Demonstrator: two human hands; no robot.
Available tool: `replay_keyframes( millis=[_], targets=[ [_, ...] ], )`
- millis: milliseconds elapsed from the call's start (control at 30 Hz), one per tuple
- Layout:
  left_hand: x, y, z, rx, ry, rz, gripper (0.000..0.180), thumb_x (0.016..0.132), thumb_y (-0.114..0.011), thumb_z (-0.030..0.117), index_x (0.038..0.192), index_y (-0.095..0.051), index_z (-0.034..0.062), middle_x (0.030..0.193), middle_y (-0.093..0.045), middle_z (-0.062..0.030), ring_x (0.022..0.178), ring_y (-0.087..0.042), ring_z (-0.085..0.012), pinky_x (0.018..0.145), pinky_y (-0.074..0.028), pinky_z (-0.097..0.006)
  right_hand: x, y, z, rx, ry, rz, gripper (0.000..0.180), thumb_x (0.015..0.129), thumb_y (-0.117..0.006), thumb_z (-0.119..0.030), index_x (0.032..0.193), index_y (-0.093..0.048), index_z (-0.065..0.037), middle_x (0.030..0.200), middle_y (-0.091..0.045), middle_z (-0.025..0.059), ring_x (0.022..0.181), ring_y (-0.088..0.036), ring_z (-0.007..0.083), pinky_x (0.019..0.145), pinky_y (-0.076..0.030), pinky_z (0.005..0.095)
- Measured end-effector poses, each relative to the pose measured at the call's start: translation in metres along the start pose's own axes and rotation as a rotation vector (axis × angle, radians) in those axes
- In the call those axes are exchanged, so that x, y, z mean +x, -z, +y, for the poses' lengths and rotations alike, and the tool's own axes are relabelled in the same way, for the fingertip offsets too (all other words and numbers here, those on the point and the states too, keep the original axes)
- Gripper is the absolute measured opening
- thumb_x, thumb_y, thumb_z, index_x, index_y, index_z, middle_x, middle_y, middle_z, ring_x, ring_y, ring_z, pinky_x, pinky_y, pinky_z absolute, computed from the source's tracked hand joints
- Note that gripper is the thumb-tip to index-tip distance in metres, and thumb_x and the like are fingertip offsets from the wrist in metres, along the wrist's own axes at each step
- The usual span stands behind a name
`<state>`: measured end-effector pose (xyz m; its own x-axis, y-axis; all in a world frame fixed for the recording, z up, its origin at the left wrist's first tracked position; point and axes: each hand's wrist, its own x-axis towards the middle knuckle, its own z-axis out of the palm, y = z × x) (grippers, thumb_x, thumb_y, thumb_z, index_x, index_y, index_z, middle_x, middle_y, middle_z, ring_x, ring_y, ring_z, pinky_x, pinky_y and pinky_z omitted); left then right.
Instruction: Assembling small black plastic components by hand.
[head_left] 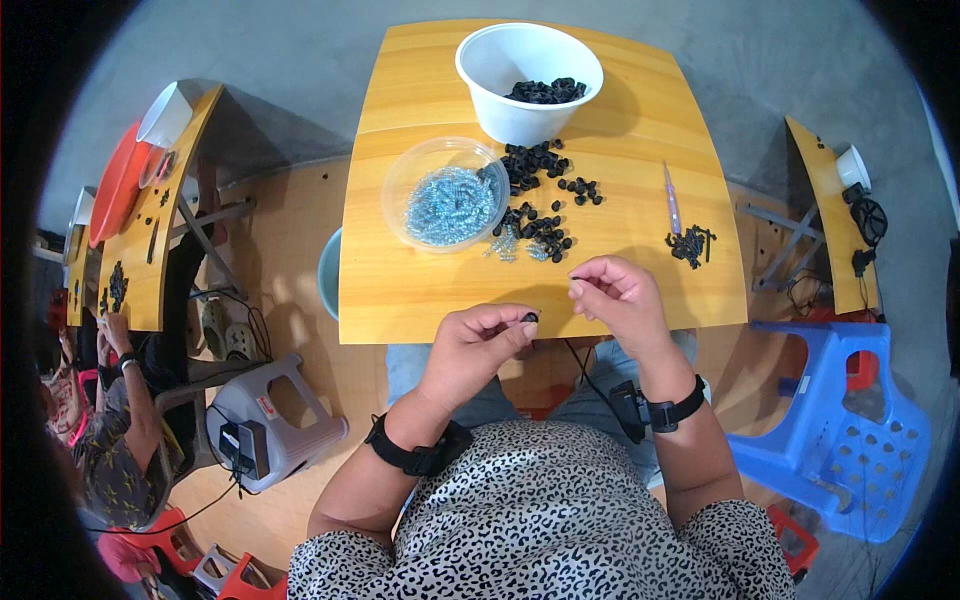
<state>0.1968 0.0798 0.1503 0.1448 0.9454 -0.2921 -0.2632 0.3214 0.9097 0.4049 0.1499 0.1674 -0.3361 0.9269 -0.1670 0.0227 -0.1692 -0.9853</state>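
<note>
My left hand pinches a small black plastic cap between thumb and forefinger, just over the near edge of the wooden table. A short way to its right, my right hand is closed in a pinch too; only a dark speck shows at its fingertips, too small to name. Ahead of the hands lie loose black caps and a few metal springs. A clear round tub beside them holds many springs. Off to the right are black screws and a slim screwdriver.
A white bucket with black parts stands at the table's far side. A blue plastic stool is at right, a grey stool at left. Another person works at the left table.
</note>
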Motion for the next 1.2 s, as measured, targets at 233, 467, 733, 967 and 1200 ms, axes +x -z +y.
replay_keyframes(
  millis=[233, 467, 733, 967, 1200],
  targets=[
    [-0.002, -0.005, 0.0, 0.019, -0.029, -0.001, 0.021, 0.089, -0.07, 0.006, 0.108, -0.069, 0.0003, 0.094, -0.069, -0.0011, 0.081, -0.06, -0.0061, 0.074, -0.049, -0.021, -0.007, -0.004, 0.004, -0.122, 0.118, -0.07, 0.014, 0.093, -0.062, -0.007, 0.102, -0.067, 0.001, 0.087, -0.064, 0.0014, 0.073, -0.059, 0.0074, 0.067, -0.049, 0.0219],
    [-0.004, -0.004, -0.001, -0.002, -0.029, 0.005, 0.02, 0.088, -0.07, 0.005, 0.108, -0.069, 0.0003, 0.097, -0.069, -0.0027, 0.084, -0.06, -0.0074, 0.076, -0.05, -0.022, -0.012, -0.016, -0.003, -0.128, 0.02, -0.092, 0.016, 0.095, -0.059, -0.009, 0.105, -0.068, -0.001, 0.086, -0.061, 0.0018, 0.074, -0.058, 0.0077, 0.068, -0.048, 0.0226],
    [-0.008, -0.004, 0.0, 0.062, -0.058, 0.019, 0.019, 0.087, -0.071, 0.005, 0.106, -0.071, 0.0007, 0.093, -0.067, -0.0023, 0.081, -0.059, -0.0074, 0.073, -0.048, -0.022, -0.015, -0.025, -0.017, -0.503, 0.397, -0.151, 0.017, 0.093, -0.055, -0.003, 0.106, -0.066, 0.0, 0.082, -0.06, 0.0079, 0.074, -0.059, 0.0166, 0.068, -0.046, 0.0281],
    [-0.009, -0.002, -0.001, 0.043, -0.087, 0.022, 0.02, 0.088, -0.072, 0.01, 0.105, -0.072, 0.0008, 0.093, -0.068, -0.0044, 0.083, -0.062, -0.0094, 0.074, -0.05, -0.024, -0.02, -0.033, -0.026, -0.603, 0.442, -0.131, 0.014, 0.09, -0.056, -0.003, 0.101, -0.065, -0.001, 0.083, -0.059, 0.0135, 0.076, -0.06, 0.0292, 0.066, -0.048, 0.0362],
    [-0.01, -0.004, 0.001, 0.112, -0.15, 0.009, 0.02, 0.088, -0.072, 0.01, 0.106, -0.072, 0.0014, 0.094, -0.069, -0.005, 0.084, -0.062, -0.0096, 0.075, -0.05, -0.024, -0.024, -0.036, -0.03, -0.53, 0.365, -0.109, 0.01, 0.086, -0.065, -0.003, 0.096, -0.064, -0.002, 0.08, -0.06, 0.0096, 0.064, -0.062, 0.0203, 0.057, -0.048, 0.0315]
  ],
)
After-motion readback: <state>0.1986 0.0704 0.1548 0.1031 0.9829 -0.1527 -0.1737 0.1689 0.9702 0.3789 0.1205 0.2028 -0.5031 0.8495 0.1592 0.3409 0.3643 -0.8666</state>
